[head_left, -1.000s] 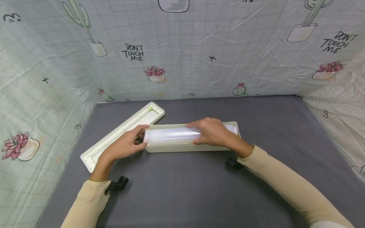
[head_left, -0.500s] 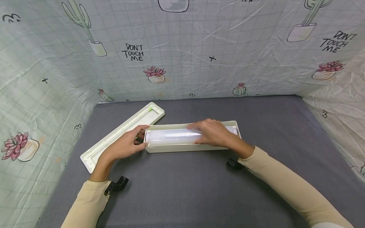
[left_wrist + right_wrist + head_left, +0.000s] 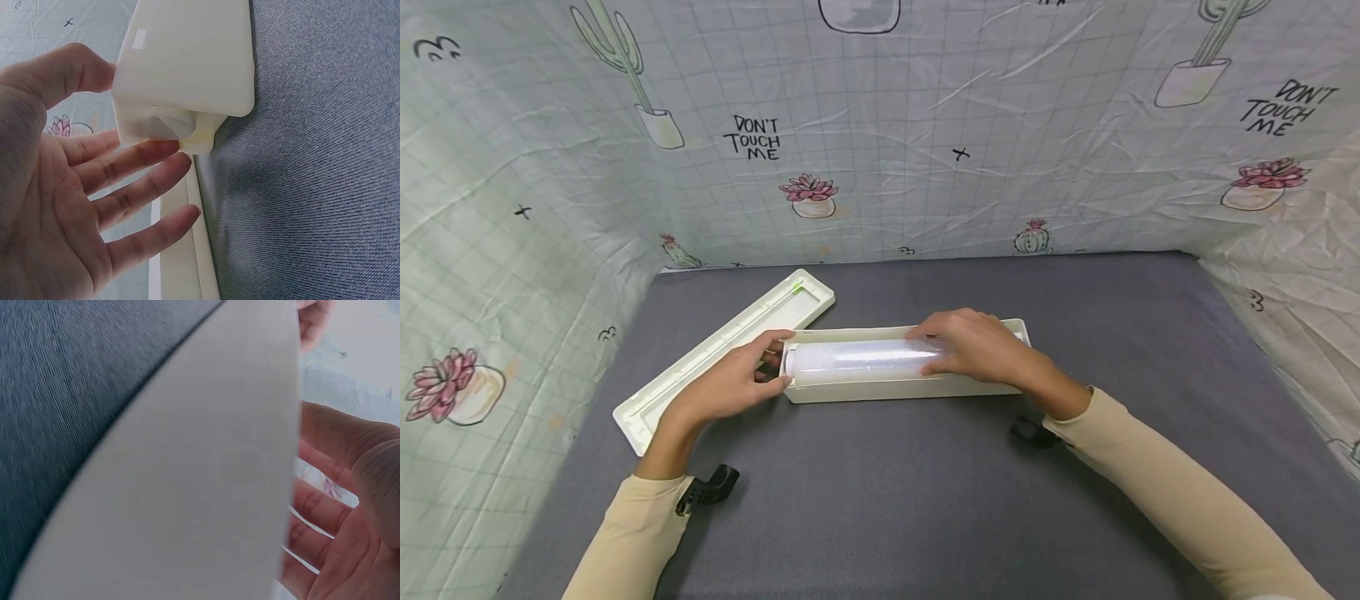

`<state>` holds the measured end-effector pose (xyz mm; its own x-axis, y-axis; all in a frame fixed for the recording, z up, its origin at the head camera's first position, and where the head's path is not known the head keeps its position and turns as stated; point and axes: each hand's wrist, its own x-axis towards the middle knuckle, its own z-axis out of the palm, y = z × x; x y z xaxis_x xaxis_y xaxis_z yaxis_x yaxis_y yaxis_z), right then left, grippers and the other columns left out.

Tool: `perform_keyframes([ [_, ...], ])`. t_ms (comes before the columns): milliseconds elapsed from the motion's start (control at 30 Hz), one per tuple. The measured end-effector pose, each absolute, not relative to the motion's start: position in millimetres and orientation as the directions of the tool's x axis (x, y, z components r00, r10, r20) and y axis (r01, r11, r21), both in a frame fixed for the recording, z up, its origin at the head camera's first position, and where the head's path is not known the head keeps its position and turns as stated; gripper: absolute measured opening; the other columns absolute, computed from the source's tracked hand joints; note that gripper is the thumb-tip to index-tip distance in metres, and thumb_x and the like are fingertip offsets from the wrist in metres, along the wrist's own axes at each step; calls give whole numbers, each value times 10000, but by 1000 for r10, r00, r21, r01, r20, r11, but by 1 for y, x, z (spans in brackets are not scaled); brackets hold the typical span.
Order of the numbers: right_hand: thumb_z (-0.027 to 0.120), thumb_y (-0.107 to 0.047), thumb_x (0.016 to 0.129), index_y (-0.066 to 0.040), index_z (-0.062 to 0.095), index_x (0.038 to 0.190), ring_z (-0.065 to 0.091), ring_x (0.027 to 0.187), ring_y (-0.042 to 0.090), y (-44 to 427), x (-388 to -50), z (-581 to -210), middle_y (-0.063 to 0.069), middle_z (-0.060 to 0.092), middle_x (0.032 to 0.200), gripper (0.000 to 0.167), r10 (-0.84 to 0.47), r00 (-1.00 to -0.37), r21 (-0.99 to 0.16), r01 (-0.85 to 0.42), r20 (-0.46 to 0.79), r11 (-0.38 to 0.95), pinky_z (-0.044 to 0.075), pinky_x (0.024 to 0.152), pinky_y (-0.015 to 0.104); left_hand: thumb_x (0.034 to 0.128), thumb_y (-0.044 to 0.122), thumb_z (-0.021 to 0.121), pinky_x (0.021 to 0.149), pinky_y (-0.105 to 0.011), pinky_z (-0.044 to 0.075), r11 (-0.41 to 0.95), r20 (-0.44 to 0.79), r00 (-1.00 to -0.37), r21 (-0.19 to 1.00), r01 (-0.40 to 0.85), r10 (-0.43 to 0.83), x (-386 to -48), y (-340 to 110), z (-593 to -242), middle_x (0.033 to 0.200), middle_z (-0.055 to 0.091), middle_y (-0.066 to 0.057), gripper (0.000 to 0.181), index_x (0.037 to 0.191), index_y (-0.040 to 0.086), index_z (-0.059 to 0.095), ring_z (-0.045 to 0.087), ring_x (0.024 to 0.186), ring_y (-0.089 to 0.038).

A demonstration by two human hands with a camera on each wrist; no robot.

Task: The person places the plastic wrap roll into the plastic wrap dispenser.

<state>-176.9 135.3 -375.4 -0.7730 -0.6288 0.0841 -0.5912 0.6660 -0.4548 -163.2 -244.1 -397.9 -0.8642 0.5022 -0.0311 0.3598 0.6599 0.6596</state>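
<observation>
A long cream box [image 3: 895,390] lies lengthwise on the table, its top uncovered. Inside it sits a shiny roll of cling film [image 3: 857,358]. My left hand [image 3: 722,383] grips the box's left end, thumb at the near corner and index finger at the far one; in the left wrist view the other fingers spread by the end wall. Over the right half of the roll, my right hand [image 3: 977,350] reaches down with thumb on the near side and fingers on the far side, holding the roll. The palm hides the roll's right part.
The long cream lid [image 3: 737,350] lies slanted behind and left of the box, partly under the left forearm, with a small bright green piece [image 3: 797,288] near its far end. A grey cloth [image 3: 880,500] covers the table. Printed fabric [image 3: 880,125] hangs behind and at both sides.
My right hand has slid a little to the right along the roll. The left hand and the lid have stayed in place.
</observation>
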Motion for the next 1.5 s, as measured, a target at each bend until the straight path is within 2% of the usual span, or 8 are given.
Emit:
perform_keyframes([
  [133,850,-285,830,-194,723,1275,676,1110,202,149,-176,-366,-11,722,1221,472,-595,-800,-490,-550,76,676,548,801,421,935,141,698,910,-490,544,661,-29,-864,657,363,503,-163,-244,-398,1236,642,-191,644,1489,14,396,643,1134,-330],
  [233,835,-273,847,-172,728,1259,676,1099,205,162,-176,-363,-3,731,1193,438,-575,-815,-518,-524,74,676,545,844,445,938,147,696,908,-493,542,664,-29,-863,651,367,505,-162,-244,-398,1243,638,-194,644,1490,11,392,643,1135,-334],
  [400,810,-241,877,-122,721,1260,673,1108,231,180,-176,-358,39,722,1226,411,-551,-832,-562,-490,72,667,531,919,484,942,157,694,912,-502,542,668,-28,-862,644,372,506,-163,-244,-399,1247,639,-198,645,1491,11,390,643,1139,-339],
  [700,805,-234,885,-114,698,1286,679,1105,235,208,-180,-355,51,707,1257,432,-520,-852,-570,-457,60,683,525,961,490,951,172,691,920,-512,535,668,-32,-863,648,367,504,-165,-244,-400,1259,631,-191,640,1494,19,390,636,1150,-341],
  [967,796,-212,893,-77,684,1297,673,1075,261,229,-180,-355,92,713,1222,441,-478,-877,-543,-427,53,723,529,937,496,952,166,687,927,-518,533,668,-42,-865,653,356,501,-164,-242,-397,1273,622,-198,641,1496,9,387,631,1160,-353],
  [1233,745,-269,942,-78,667,1322,673,1100,274,245,-178,-354,95,696,1234,432,-430,-902,-539,-378,32,753,534,933,501,952,166,687,923,-515,535,662,-40,-859,656,363,510,-166,-243,-397,1271,623,-195,636,1492,9,390,634,1156,-347],
  [1500,710,-323,966,-102,620,1394,697,1031,254,256,-177,-361,83,722,1149,490,-425,-905,-543,-353,-8,762,552,845,463,956,176,686,919,-508,537,661,-49,-857,659,359,513,-167,-244,-396,1271,626,-189,633,1492,12,390,637,1155,-338],
])
